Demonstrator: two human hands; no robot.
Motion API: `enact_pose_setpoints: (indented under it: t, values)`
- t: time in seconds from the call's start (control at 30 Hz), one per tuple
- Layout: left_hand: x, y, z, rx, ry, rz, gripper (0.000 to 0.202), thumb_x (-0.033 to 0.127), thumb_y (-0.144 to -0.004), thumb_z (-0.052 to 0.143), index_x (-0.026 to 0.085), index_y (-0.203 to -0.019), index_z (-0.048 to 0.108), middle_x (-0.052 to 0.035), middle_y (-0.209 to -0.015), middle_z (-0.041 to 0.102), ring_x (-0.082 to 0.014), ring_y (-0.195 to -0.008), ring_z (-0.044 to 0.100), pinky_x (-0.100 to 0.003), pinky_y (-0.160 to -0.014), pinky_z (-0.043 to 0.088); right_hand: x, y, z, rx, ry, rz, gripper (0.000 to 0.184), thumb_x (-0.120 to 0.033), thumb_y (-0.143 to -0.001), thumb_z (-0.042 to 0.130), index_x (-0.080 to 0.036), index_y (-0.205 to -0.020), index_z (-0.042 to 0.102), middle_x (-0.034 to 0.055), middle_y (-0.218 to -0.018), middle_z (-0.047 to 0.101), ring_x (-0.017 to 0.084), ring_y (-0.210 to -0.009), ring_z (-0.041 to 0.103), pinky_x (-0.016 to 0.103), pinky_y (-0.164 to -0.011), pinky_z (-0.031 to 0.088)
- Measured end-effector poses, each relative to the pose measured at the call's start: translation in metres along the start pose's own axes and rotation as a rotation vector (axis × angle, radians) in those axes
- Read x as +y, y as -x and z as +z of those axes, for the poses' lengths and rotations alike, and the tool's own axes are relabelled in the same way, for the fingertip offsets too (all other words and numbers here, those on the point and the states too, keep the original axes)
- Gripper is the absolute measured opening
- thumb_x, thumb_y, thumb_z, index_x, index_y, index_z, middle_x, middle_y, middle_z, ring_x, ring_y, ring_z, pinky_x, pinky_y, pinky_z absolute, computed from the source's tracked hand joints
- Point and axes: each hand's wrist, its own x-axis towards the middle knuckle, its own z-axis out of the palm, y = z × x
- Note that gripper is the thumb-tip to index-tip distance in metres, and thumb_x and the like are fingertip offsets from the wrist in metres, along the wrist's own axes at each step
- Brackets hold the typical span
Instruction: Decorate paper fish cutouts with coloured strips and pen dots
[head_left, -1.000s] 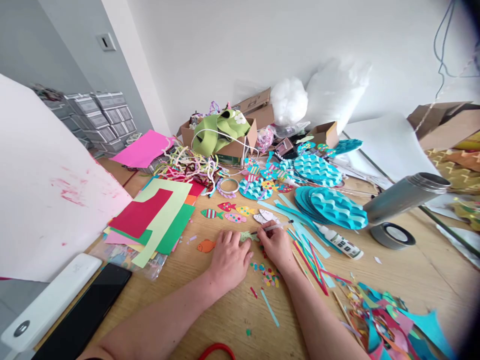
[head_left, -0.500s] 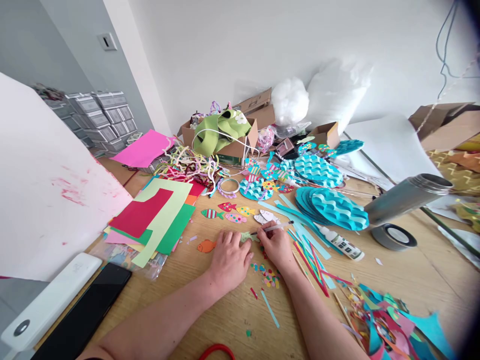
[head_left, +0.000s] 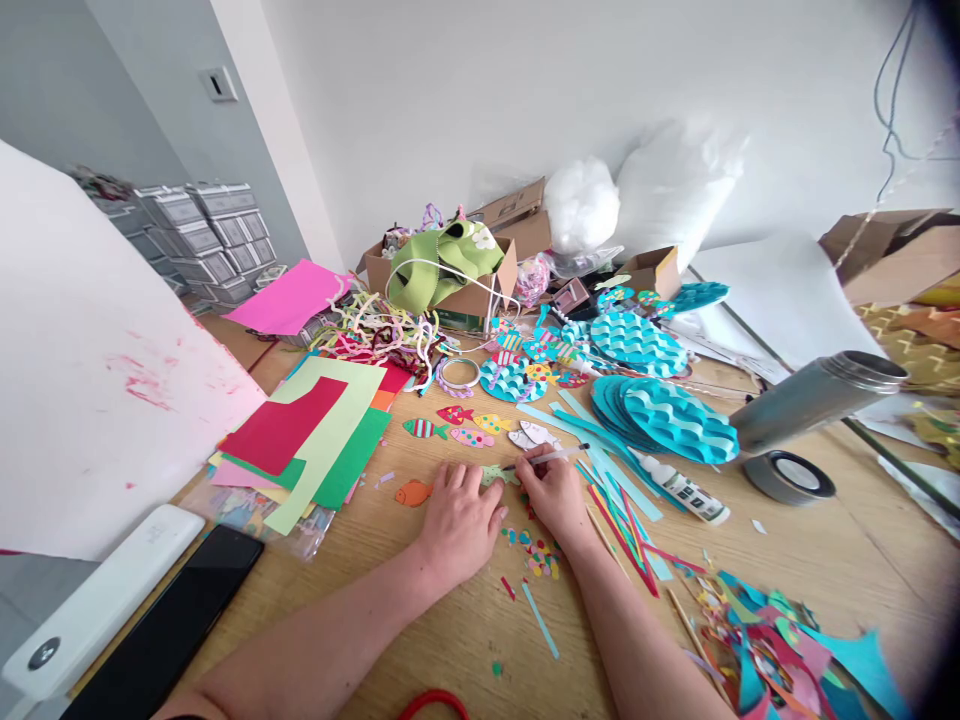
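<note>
My left hand (head_left: 457,520) lies flat on the wooden table, fingers spread, pressing down a small light-green paper fish (head_left: 495,473). My right hand (head_left: 551,492) is closed round a thin white pen-like tool (head_left: 551,457), its tip at the green fish. Just beyond lie finished paper fish: a green striped one (head_left: 422,428), a pink dotted one (head_left: 471,437), a red one (head_left: 452,412), a yellow one (head_left: 491,422) and white ones (head_left: 534,433). An orange fish (head_left: 412,492) lies left of my left hand. Small coloured paper dots (head_left: 538,555) lie scattered by my wrists.
Stacked coloured paper sheets (head_left: 311,430) lie left, a white board (head_left: 90,400) beyond them. A phone (head_left: 169,635) and white device (head_left: 97,600) sit near left. Blue wavy paper discs (head_left: 675,415), a glue bottle (head_left: 682,488), tape roll (head_left: 787,477), metal flask (head_left: 814,395) and paper strips (head_left: 622,515) crowd the right.
</note>
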Motion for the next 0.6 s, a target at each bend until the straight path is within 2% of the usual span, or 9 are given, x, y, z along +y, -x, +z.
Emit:
enact_pose_setpoints:
  t: [0.6]
  values:
    - [-0.0013, -0.0001, 0.0021, 0.0, -0.003, 0.008, 0.028, 0.034, -0.091, 0.048, 0.024, -0.115, 0.059, -0.0072, -0.098, 0.052, -0.0245, -0.096, 0.047, -0.047, -0.094, 0.037, 0.002, 0.0003, 0.0007, -0.014, -0.02, 0.012, 0.017, -0.034, -0.08, 0.054, -0.02, -0.071, 0.055, -0.0015, -0.049, 0.055, 0.015, -0.044, 0.052, 0.024, -0.046, 0.035]
